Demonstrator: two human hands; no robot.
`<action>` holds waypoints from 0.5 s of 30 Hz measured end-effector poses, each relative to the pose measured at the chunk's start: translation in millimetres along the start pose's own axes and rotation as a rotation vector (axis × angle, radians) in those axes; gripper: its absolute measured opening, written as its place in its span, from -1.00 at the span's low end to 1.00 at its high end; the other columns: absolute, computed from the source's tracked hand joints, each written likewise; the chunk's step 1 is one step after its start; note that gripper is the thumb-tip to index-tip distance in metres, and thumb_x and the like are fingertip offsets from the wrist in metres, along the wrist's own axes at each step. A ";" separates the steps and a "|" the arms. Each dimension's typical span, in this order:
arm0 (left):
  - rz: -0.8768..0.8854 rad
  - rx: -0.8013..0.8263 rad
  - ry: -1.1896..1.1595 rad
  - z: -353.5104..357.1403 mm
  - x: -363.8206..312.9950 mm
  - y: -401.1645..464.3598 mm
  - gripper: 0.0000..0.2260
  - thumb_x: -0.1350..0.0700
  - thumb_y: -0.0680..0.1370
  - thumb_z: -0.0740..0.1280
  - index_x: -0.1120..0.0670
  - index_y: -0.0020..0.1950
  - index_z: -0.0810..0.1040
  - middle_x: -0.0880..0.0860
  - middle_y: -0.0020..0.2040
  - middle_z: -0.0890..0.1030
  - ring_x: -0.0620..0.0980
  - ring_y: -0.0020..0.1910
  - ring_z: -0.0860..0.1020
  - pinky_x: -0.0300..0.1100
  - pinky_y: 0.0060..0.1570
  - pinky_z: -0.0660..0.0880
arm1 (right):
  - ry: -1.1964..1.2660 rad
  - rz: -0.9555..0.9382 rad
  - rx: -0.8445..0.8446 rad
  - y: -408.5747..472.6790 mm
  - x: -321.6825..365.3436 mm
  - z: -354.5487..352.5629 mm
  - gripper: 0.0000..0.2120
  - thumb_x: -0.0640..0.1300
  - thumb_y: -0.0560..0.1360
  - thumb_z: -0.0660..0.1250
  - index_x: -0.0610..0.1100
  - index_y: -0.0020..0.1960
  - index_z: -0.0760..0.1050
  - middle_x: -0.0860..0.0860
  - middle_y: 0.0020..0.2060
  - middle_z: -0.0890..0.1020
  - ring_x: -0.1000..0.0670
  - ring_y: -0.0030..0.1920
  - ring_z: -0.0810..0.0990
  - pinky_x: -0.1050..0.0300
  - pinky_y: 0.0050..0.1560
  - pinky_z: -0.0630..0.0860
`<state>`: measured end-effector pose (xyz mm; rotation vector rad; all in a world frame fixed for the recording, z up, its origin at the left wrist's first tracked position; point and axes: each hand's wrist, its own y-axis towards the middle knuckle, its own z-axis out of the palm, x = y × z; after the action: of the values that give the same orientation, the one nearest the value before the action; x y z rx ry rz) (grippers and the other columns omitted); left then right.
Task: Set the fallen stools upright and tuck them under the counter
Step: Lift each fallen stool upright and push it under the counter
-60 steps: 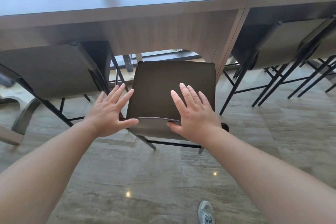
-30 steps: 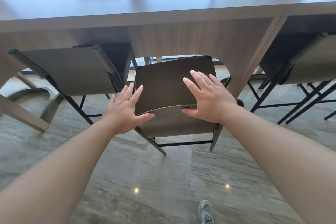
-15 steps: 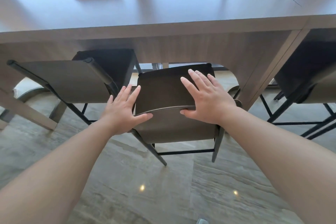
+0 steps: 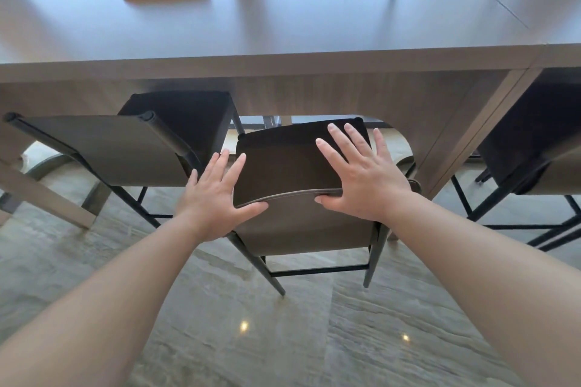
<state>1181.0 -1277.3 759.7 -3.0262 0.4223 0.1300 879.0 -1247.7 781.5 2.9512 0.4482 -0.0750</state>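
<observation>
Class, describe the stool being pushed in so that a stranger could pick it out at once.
Find the long wooden counter. Three stools stand along its near edge; take the middle stool, below the curved cut-out. Only this one has the left hand and right hand on its backrest.

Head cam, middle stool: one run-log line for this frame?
stool: upright, seat partly under counter | left hand: open, on backrest top | right hand: open, on backrest top
</observation>
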 end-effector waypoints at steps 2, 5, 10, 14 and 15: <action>-0.007 -0.018 -0.004 -0.2 -1.7 0.5 -0.03 -0.67 0.29 -0.15 -0.22 0.59 -0.23 -0.07 0.63 -0.19 -0.10 0.58 -0.25 0.13 0.53 -0.13 | -0.010 -0.008 -0.015 0.1 -0.9 -1.6 -0.05 0.50 0.37 0.07 0.02 0.59 -0.06 -0.05 0.60 -0.02 -0.12 0.59 -0.08 -0.34 0.50 -0.09; -0.023 -0.047 -0.017 0.4 -8.6 1.2 -0.02 -0.67 0.29 -0.14 -0.22 0.58 -0.23 -0.06 0.63 -0.19 -0.09 0.58 -0.26 0.14 0.53 -0.12 | -0.030 -0.011 -0.050 -1.9 -6.4 -1.1 -0.05 0.47 0.37 0.14 -0.03 0.59 0.05 -0.10 0.59 0.06 -0.14 0.58 0.01 -0.31 0.51 -0.05; -0.028 -0.079 0.003 0.3 -24.7 7.3 -0.03 -0.66 0.30 -0.12 -0.20 0.59 -0.21 -0.02 0.63 -0.18 -0.03 0.59 -0.25 0.20 0.53 -0.06 | -0.057 0.016 -0.073 -9.2 -18.3 3.6 -0.05 0.47 0.37 0.14 -0.06 0.58 0.08 -0.14 0.58 0.10 -0.17 0.57 0.07 -0.27 0.51 -0.08; 0.002 -0.083 0.032 1.2 -39.0 12.3 -0.03 -0.67 0.29 -0.15 -0.20 0.57 -0.24 -0.01 0.63 -0.20 0.01 0.59 -0.26 0.22 0.53 -0.04 | -0.057 0.048 -0.105 -23.0 -26.8 10.8 -0.05 0.45 0.37 0.22 -0.07 0.57 0.10 -0.15 0.57 0.14 -0.18 0.55 0.12 -0.23 0.50 -0.10; 0.012 -0.090 0.044 1.5 -42.1 13.2 -0.03 -0.67 0.29 -0.15 -0.20 0.57 -0.25 -0.01 0.63 -0.20 0.01 0.59 -0.25 0.22 0.53 -0.04 | -0.055 0.061 -0.108 -26.0 -28.6 12.2 -0.04 0.45 0.36 0.23 -0.07 0.57 0.10 -0.15 0.57 0.13 -0.18 0.55 0.12 -0.23 0.50 -0.10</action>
<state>1136.8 -1278.5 761.4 -3.1201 0.4501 0.0854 843.6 -1233.5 767.7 2.8462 0.3438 -0.1201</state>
